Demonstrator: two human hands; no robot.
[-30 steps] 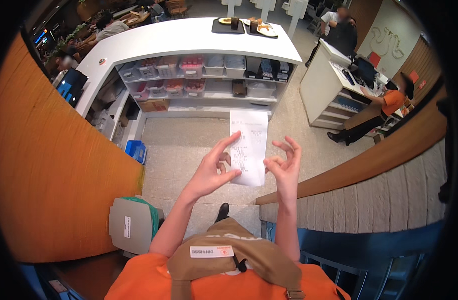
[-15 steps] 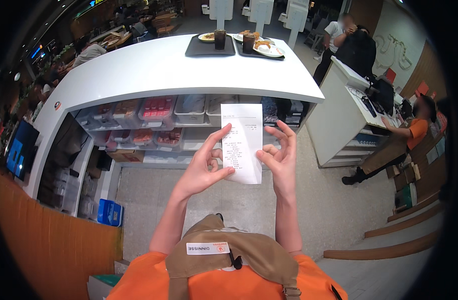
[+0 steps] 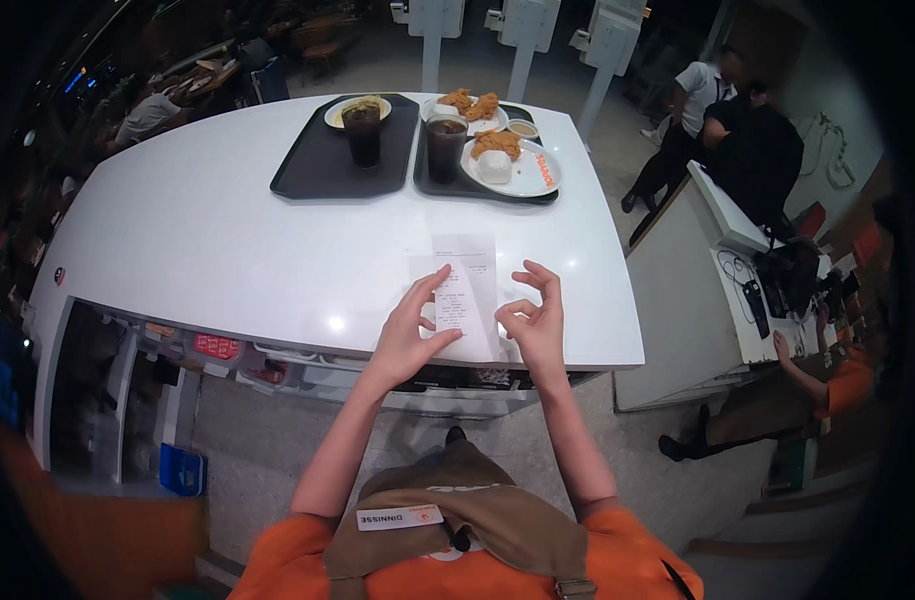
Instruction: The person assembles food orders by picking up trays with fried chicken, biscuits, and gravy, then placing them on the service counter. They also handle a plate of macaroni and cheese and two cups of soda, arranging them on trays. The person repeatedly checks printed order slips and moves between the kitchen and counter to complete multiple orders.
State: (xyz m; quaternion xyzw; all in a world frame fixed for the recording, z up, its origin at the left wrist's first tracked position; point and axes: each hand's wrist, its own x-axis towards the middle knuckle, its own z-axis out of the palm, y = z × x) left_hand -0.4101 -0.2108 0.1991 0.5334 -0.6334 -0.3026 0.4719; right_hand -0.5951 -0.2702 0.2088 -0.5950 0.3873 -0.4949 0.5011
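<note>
A long white paper receipt [image 3: 463, 290] is held upright in front of me over the white counter [image 3: 227, 240]. My left hand [image 3: 409, 330] pinches its lower left edge between thumb and fingers. My right hand [image 3: 530, 318] is beside the receipt's right edge with fingers curled and spread; whether it touches the paper is unclear. Beyond the receipt, two black trays [image 3: 317, 165] stand at the counter's far edge, with two dark drinks [image 3: 363, 133] and plates of fried chicken [image 3: 505, 160].
Shelves with storage bins [image 3: 217, 350] sit under the counter. A second white counter [image 3: 722, 290] with devices stands to the right; a person in orange [image 3: 827, 385] leans there. Two people stand at the far right beyond it. White kiosks [image 3: 522, 30] line the back.
I have moved forward to the counter: the trays and counter top are much closer. The receipt stays in my left hand, now low over the counter's near edge.
</note>
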